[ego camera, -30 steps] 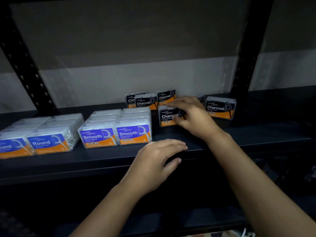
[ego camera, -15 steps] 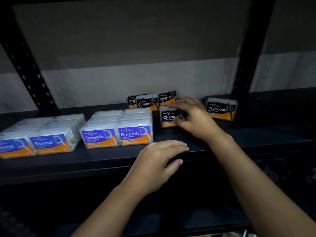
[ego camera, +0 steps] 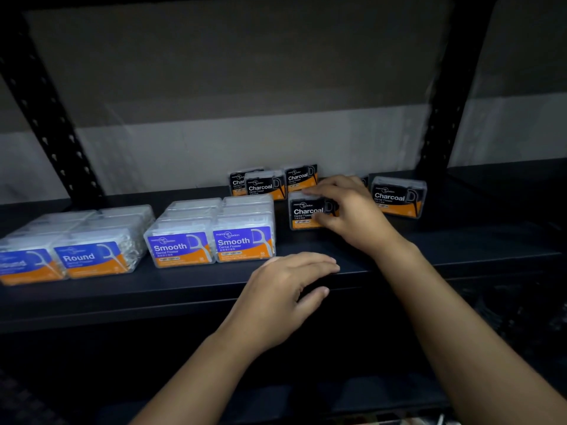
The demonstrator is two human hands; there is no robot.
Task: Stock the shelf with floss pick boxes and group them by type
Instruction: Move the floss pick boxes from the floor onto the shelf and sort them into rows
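On the black shelf [ego camera: 460,240] my right hand [ego camera: 352,216] grips a black-and-orange Charcoal floss box [ego camera: 305,211] by its right side, fingers over the top and thumb at the lower front. Behind it stand three more Charcoal boxes [ego camera: 264,185], and another Charcoal box [ego camera: 399,199] sits to the right. A further box is mostly hidden behind my right hand. Blue Smooth boxes [ego camera: 211,243] stand in rows left of centre. Blue Round boxes [ego camera: 89,259] stand at the far left. My left hand [ego camera: 282,296] rests flat on the shelf's front edge, holding nothing.
Black perforated uprights rise at the back left [ego camera: 52,133] and back right [ego camera: 441,118]. A pale wall closes the back of the shelf. The shelf's right part beyond the Charcoal boxes is bare. A lower shelf level lies dark beneath.
Hardly any movement: my right hand stays on the front Charcoal box and my left hand stays on the shelf edge. The view has shifted slightly.
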